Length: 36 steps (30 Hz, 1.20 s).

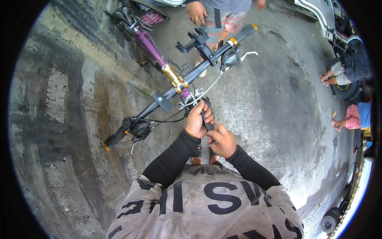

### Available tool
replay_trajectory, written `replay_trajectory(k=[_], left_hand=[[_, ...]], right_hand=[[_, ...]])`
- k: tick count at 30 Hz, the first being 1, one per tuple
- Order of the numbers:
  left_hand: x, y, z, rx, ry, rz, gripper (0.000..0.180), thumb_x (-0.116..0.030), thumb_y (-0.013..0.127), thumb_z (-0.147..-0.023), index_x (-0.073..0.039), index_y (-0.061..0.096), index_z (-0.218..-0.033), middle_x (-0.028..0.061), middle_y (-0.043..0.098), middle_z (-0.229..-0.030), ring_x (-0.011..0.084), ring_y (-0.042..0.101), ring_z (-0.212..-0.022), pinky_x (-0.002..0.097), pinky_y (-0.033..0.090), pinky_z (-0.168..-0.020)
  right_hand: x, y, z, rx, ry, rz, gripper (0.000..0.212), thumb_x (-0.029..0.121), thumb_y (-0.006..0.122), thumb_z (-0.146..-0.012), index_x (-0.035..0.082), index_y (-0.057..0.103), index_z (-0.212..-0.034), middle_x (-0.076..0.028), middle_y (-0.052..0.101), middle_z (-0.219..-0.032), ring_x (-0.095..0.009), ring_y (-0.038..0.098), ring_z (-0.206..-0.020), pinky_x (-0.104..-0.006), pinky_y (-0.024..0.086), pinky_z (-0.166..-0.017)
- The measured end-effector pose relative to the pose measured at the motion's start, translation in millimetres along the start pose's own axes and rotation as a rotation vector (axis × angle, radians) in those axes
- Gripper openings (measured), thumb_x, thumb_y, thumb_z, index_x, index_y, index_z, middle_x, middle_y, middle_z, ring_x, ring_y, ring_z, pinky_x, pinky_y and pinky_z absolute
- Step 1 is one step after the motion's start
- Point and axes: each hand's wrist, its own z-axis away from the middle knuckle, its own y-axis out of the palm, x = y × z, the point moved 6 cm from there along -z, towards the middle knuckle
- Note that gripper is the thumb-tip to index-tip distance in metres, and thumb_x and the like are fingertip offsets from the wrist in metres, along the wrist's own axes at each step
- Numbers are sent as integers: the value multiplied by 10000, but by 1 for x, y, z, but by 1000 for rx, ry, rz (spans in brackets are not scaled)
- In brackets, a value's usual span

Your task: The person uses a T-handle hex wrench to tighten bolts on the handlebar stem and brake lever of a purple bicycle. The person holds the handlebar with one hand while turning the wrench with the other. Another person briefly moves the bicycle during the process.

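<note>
A bicycle is seen from above on a grey concrete floor, its black handlebar [187, 77] running from near left to far right. Just near the stem, a dark, narrow tool [206, 120] is held upright between both hands. The left hand [197, 119] is wrapped around the tool's upper part, its fingers curled and pressed together over the far side, so the tool lies along the palm and emerges below the thumb. The right hand [223, 140] is closed just beneath and to the right, its fingers bunched around the tool's lower end; whether something small is pinched there cannot be told. The two hands are touching. A white cable [207, 91] is strung from just beyond the left hand's fingertips toward the right brake lever [234, 57]. A gold clamp [175, 79] sits on the purple frame [149, 44] just beyond the handlebar. A black phone mount [195, 42] is fixed on the bar's far side. Another person's hand [196, 12] hangs at the far edge, and feet in sandals are seen at the far right.
</note>
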Motion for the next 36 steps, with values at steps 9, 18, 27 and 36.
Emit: replay_trajectory(k=[9, 18, 27, 36], left_hand=[[-2, 3, -2, 29, 15, 42, 303, -351, 436, -970, -142, 408, -752, -19, 364, -625, 108, 382, -522, 299, 391, -577], [-7, 24, -7, 262, -11, 339, 262, -283, 420, -969, -127, 431, -758, -13, 378, -653, 111, 395, -573, 303, 411, -652], [0, 27, -12, 288, 29, 351, 251, -300, 436, -967, -108, 457, -808, 1, 436, -686, 125, 483, -642, 314, 456, -714], [2, 32, -15, 181, 46, 309, 297, -284, 479, -953, -148, 387, -705, -53, 332, -538, 74, 355, -469, 251, 378, -539]], right_hand=[[4, -6, -8, 0, -47, 68, 231, -23, 677, -628, 75, 610, -826, -74, 476, -740, -238, 564, -574, -331, 467, -497], [31, -35, -42, -137, 24, 178, 200, -49, 655, -670, 65, 592, -822, -62, 515, -735, -221, 578, -619, -311, 483, -572], [-8, -6, -20, -226, 532, -885, 294, -83, 706, -728, 29, 514, -920, -10, 541, -926, -69, 514, -912, -226, 410, -849], [-21, -4, -12, -482, 459, -601, 227, -68, 590, -821, 13, 466, -993, -66, 573, -949, -38, 491, -755, -173, 396, -665]])
